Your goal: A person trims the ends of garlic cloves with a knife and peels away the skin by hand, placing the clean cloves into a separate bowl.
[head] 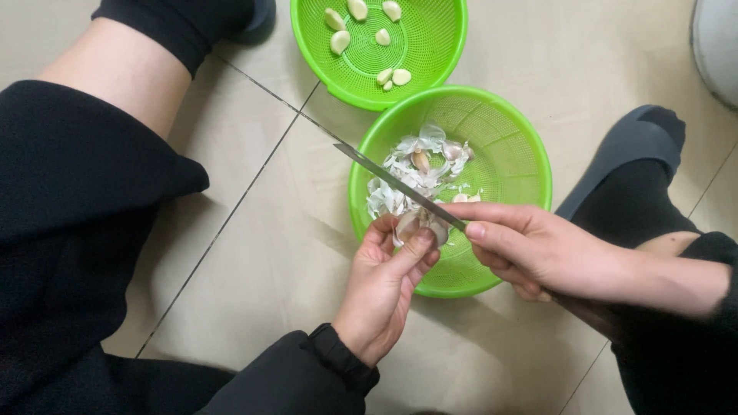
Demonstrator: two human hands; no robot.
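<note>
Your left hand (382, 288) pinches a garlic clove (415, 227) over the near green basket (516, 127) of skins, while your right hand (530, 250) is closed around a knife (400, 187), blade resting on the clove. Its edge lies close to your left thumb; a slip on the dry skin could nick it. Peeled cloves (340, 41) lie in the far basket (450, 50) on the floor (261, 253).

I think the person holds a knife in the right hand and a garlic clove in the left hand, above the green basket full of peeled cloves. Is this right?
Not quite. In the head view, the right hand holds the knife and the left hand a garlic clove, but the near basket below them holds mostly papery garlic skins. The peeled cloves lie in the far basket.
</note>
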